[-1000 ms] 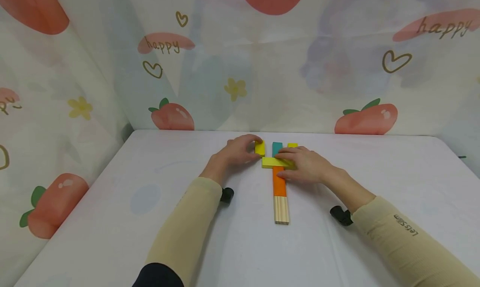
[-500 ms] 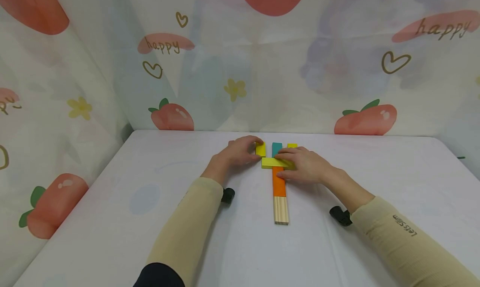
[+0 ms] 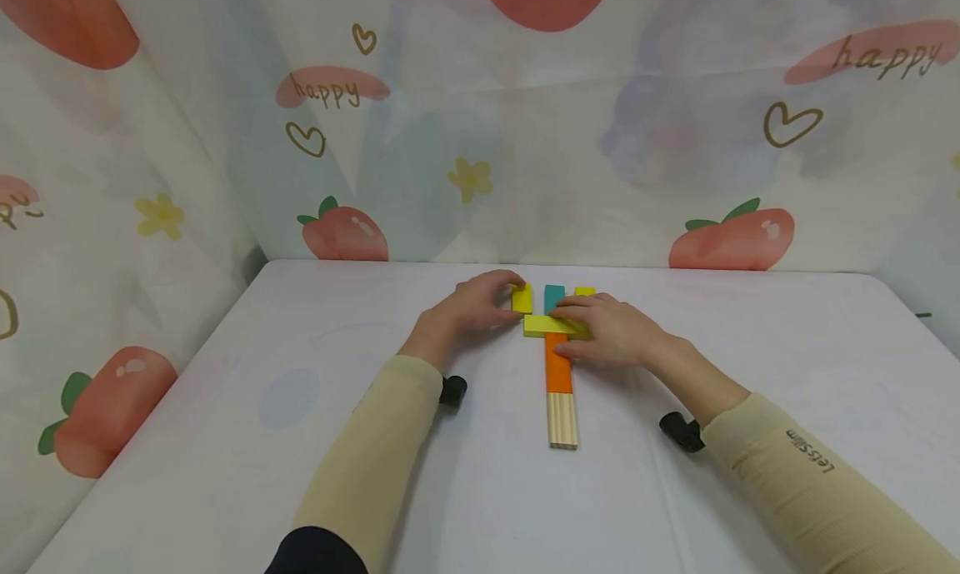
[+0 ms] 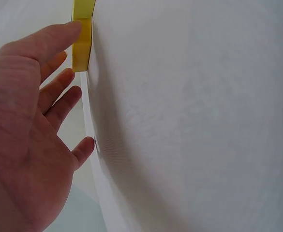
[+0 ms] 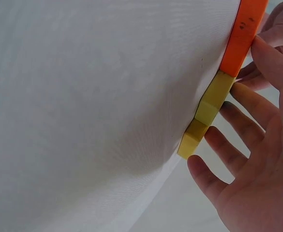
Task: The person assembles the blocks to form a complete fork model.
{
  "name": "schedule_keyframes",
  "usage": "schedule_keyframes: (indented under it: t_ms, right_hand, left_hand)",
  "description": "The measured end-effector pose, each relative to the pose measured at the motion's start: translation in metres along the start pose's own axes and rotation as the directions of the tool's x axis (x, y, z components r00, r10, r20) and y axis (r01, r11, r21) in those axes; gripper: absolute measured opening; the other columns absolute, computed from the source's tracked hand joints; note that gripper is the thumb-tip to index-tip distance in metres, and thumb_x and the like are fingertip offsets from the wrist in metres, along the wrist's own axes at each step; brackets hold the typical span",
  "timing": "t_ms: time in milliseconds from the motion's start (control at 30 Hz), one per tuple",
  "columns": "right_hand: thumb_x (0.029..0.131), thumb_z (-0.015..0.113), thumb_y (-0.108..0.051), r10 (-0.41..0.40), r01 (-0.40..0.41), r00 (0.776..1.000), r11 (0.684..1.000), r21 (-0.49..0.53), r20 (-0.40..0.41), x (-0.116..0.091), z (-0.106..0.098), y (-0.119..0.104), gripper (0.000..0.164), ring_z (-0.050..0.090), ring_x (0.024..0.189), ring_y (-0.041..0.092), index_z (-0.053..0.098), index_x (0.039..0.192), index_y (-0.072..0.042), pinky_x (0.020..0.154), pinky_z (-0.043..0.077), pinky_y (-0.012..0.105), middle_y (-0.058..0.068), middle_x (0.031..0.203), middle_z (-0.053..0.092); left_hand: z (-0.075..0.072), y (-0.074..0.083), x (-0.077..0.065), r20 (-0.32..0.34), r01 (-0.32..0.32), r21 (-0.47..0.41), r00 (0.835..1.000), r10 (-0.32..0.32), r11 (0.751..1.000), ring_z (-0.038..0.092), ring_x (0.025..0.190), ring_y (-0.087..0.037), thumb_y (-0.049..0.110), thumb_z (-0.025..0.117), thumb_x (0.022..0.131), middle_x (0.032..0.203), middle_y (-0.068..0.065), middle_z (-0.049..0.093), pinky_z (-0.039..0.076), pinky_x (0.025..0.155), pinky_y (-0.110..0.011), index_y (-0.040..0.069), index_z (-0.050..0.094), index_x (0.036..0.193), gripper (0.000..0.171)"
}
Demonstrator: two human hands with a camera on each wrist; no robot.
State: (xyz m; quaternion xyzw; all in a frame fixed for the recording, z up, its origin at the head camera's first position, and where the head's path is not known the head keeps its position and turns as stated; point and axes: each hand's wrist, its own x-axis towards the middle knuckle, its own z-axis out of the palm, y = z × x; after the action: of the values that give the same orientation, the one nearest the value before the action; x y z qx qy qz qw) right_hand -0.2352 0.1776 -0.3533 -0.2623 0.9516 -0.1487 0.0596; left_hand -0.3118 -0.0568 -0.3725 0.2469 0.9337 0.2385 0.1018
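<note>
In the head view, my left hand (image 3: 477,302) pinches a small yellow block (image 3: 522,298) between thumb and fingers, at the left end of a yellow-green bar block (image 3: 536,326). The left wrist view shows the thumb against that block's side. My right hand (image 3: 618,332) rests over the bar's right part, its fingers fairly straight, thumb at the orange block (image 3: 558,376) and a fingertip beside the teal block (image 3: 554,296). Another yellow block (image 3: 585,291) stands past the right fingers, partly hidden. In the right wrist view, fingertips touch the row along the yellow-green bar (image 5: 214,96).
A plain striped wooden block (image 3: 562,421) continues the line below the orange one. All lie flat on a white-covered table (image 3: 480,482). A printed cloth (image 3: 570,141) hangs behind the table's back edge. Black wrist cameras (image 3: 682,431) sit under both forearms.
The left hand has shifted the small yellow block slightly to the right, toward the teal block. The right hand stays in place on the bar.
</note>
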Motion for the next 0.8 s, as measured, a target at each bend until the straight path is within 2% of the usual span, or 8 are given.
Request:
schedule_keyframes:
  t_ms: [133, 267, 800]
  right_hand:
    - [0.096, 0.066, -0.04, -0.001, 0.001, 1.0, 1.0, -0.001, -0.001, 0.0001, 0.0005, 0.0008, 0.056, 0.041, 0.134, 0.046, 0.059, 0.141, -0.008, 0.106, 0.036, 0.064, 0.017, 0.148, 0.05]
    - [0.096, 0.066, -0.041, -0.001, 0.001, 1.0, 1.0, -0.001, -0.001, 0.0004, 0.0005, 0.0004, 0.056, 0.041, 0.134, 0.046, 0.059, 0.141, -0.009, 0.106, 0.035, 0.065, 0.017, 0.147, 0.05]
    - [0.096, 0.067, -0.039, 0.007, -0.007, 1.0, 1.0, -0.007, 0.006, 0.0007, 0.0014, 0.0009, 0.056, 0.04, 0.136, 0.046, 0.059, 0.142, -0.008, 0.107, 0.034, 0.066, 0.018, 0.148, 0.049]
  left_hand:
    - [-0.0012, -0.0027, -0.0016, -0.015, 0.013, -0.066, 1.0, -0.014, 0.998, 0.038, 0.141, -0.021, 0.027, 0.063, 0.099, 0.152, 0.0, 0.046, 0.024, 0.119, -0.043, 0.019, 0.053, 0.144, 0.047]
    - [-0.0008, -0.0029, -0.0003, -0.03, 0.046, -0.1, 0.998, -0.049, 0.994, 0.038, 0.141, -0.022, 0.027, 0.058, 0.102, 0.152, -0.001, 0.047, 0.022, 0.119, -0.046, 0.019, 0.052, 0.145, 0.045]
    - [-0.0004, 0.0004, 0.0007, -0.023, 0.083, -0.085, 0.996, -0.085, 0.993, 0.042, 0.136, -0.022, 0.03, 0.063, 0.1, 0.146, 0.001, 0.052, 0.026, 0.117, -0.047, 0.02, 0.056, 0.142, 0.044]
